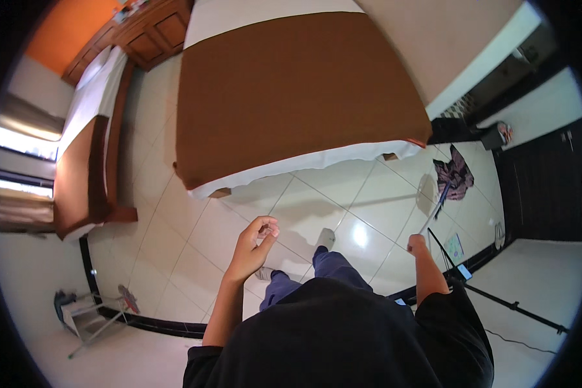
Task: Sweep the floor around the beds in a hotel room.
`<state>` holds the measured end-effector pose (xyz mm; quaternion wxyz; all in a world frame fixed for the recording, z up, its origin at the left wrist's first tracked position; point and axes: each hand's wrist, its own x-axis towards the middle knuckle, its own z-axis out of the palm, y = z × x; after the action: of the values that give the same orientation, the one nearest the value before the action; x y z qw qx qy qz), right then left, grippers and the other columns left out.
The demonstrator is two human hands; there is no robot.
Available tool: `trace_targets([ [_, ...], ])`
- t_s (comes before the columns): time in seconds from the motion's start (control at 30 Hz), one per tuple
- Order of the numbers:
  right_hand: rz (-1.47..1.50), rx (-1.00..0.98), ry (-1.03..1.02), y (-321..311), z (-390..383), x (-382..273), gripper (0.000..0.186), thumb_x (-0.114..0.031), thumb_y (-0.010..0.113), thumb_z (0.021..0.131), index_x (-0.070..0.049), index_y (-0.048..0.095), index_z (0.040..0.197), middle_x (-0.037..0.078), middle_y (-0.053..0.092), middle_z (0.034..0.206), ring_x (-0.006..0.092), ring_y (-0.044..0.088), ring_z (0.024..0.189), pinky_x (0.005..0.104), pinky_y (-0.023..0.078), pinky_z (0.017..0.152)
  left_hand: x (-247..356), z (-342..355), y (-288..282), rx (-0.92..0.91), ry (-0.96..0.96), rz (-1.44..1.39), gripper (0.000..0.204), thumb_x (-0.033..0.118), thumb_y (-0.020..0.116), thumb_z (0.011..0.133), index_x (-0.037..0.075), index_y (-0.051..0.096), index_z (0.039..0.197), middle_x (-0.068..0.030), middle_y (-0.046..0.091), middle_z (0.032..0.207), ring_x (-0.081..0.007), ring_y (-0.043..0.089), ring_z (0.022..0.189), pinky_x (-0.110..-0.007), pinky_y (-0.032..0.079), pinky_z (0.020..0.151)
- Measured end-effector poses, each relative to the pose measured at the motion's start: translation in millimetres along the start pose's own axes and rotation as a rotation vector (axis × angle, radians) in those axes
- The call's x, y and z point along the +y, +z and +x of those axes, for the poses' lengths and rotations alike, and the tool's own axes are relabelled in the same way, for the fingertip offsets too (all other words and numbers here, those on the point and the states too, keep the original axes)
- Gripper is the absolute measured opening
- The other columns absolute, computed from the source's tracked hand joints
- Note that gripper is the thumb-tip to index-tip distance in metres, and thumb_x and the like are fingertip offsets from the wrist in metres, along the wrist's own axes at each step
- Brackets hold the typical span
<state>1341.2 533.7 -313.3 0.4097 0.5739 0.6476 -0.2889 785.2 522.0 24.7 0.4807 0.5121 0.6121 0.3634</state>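
Long-handled floor tool (444, 192), its slim pole pale above and blue below, angles out toward 3 o'clock in the head view, its far end meeting a bunched, dark patterned cloth (459, 176) on glossy cream floor tiles (174, 252). Whether that cloth is fastened on or merely lies against the end cannot be told. Near 4 o'clock, the right hand (417, 244) closes its fingers fully around the pole — a grip at the near end that probably gives the arm its reach without stooping. At 7 o'clock, the left hand (251, 249) is raised off the pole, fingers loosely curled with a gap at the thumb and nothing visible in them; one hand seems enough for so light a tool. A wide bed with a brown cloth cover (291, 103) fills 12 o'clock, the cloth lying on bare tile just beyond its corner. Toward 4 o'clock, a thin black metal stand (514, 305) leans outward — set by the wall, perhaps, to spare floor space.
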Motion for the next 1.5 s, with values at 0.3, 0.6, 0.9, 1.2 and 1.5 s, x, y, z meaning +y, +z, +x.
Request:
trace_targets([
  [0.3,1.351,-0.222,-0.686,-56.0,-71.1,-397.7,0.02,0.003,0.045,0.066,-0.01,0.039,0.053,0.003,0.037,0.05,0.014,0.035,0.039,0.0276,0.029,0.038,-62.5,-120.1,-100.7,0.317,-0.046,-0.04,0.018,0.01,0.052,0.081,0.002,0.051,0.096,-0.0057,0.056,0.083,-0.0126,0.054,0.077,-0.025,0.042,0.072],
  [0.6,1.879,-1.139,-0.018,-90.1,-134.6,-497.1,0.007,-0.005,0.041,0.08,0.0,0.044,0.085,-0.002,0.032,0.047,0.0063,0.031,0.037,0.0194,0.026,0.031,-100.5,-196.9,-159.9,0.416,-0.101,-0.097,0.018,0.014,0.051,0.082,0.002,0.049,0.097,-0.0052,0.055,0.086,-0.0116,0.052,0.084,-0.025,0.04,0.077],
  [0.9,1.979,-0.713,0.107,-152.9,-197.3,-423.0,0.004,-0.001,0.044,0.075,-0.003,0.041,0.074,-0.001,0.036,0.048,0.0083,0.035,0.037,0.0203,0.028,0.031,-135.4,-263.1,-197.1,0.729,-0.071,-0.147,0.018,0.012,0.052,0.081,0.001,0.051,0.095,-0.0051,0.056,0.083,-0.0115,0.053,0.076,-0.024,0.041,0.072],
  [1.2,1.699,-0.403,0.139,-160.0,-20.2,-447.2,0.023,0.002,0.042,0.068,-0.009,0.032,0.05,0.002,0.033,0.042,0.013,0.034,0.035,0.0222,0.03,0.034,-149.1,-311.7,-200.8,0.745,-0.193,-0.136,0.019,0.012,0.052,0.081,0.001,0.05,0.096,-0.0064,0.056,0.083,-0.0116,0.053,0.077,-0.025,0.042,0.072],
  [1.5,1.282,-0.616,0.019,-59.7,-167.8,-642.5,0.011,-0.005,0.045,0.075,-0.008,0.041,0.065,-0.002,0.033,0.044,0.0109,0.035,0.034,0.0244,0.027,0.03,-150.4,-299.8,-200.6,0.746,-0.189,-0.185,0.018,0.011,0.052,0.081,0.001,0.05,0.096,-0.0061,0.056,0.083,-0.0121,0.053,0.078,-0.024,0.041,0.072],
])
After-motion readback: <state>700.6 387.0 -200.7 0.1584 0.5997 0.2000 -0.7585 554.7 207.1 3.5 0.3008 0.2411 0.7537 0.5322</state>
